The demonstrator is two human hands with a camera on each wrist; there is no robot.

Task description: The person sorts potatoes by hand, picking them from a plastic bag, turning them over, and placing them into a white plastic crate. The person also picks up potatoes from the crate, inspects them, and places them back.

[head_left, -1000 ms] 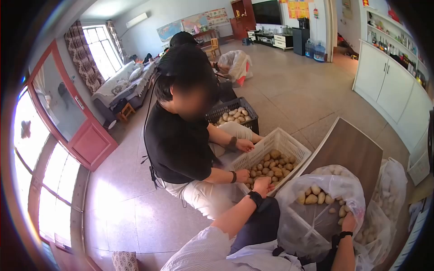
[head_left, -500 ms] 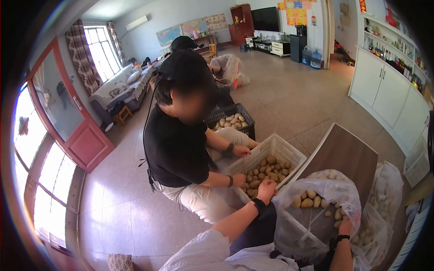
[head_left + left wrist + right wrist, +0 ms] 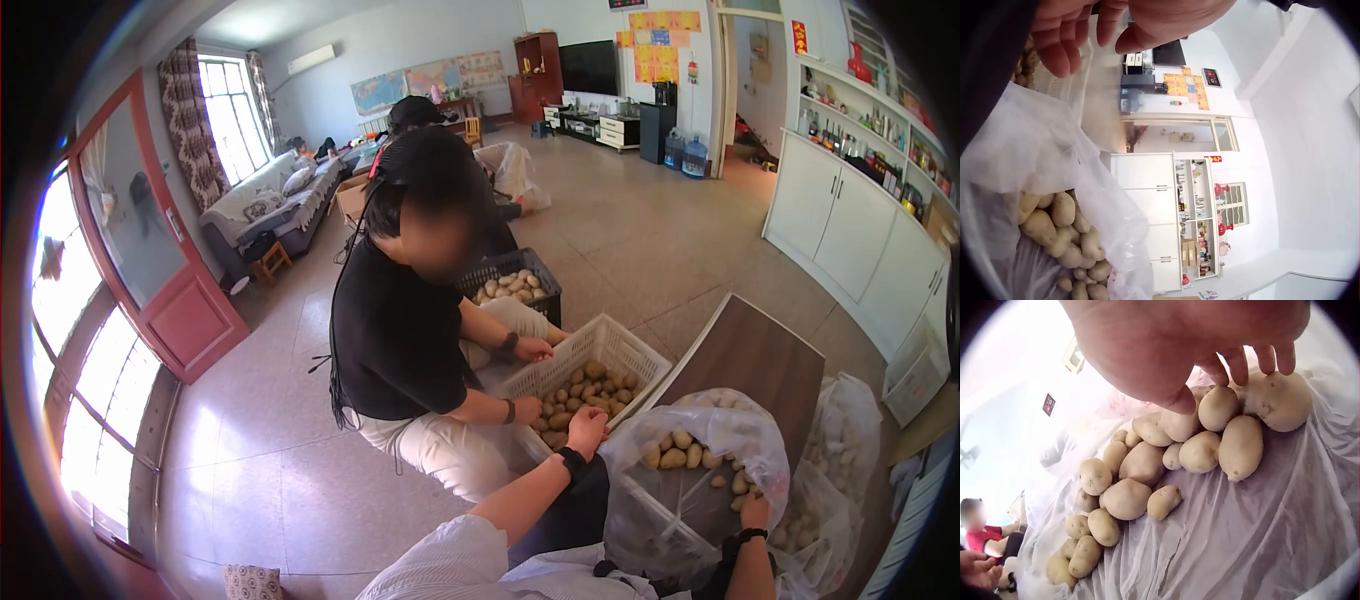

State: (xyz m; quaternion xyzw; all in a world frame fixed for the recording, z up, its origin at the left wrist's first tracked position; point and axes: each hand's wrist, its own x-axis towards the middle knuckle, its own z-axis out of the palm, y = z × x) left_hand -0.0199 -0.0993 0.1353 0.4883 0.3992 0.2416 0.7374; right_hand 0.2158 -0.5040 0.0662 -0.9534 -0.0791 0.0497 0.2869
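Potatoes [image 3: 1125, 499] lie in the clear plastic bag [image 3: 1260, 537], gathered in a curved heap, and our right hand [image 3: 755, 512] is at one end of this heap. Browner potatoes fill the floor of the white crate [image 3: 630, 350], which stands just to the left of the bag.

We judge that the step in hand is the choosing and picking of potatoes from the bag. The grip of the right hand is rather wide: the thumb is apart from the other fingers, and the fingertips reach down to the upper potatoes, but no potato is clearly enclosed. Our left hand [image 3: 588, 430] hangs by the near side of the crate; its grip is loose, and we see nothing in it.

In our opinion, the next move calls for bringing the right thumb and fingers together around one single potato, gently, because the neighbours touch it and could roll down the slippery plastic. The left hand should mind the other person [image 3: 400, 340], whose hands are also close to the crate.
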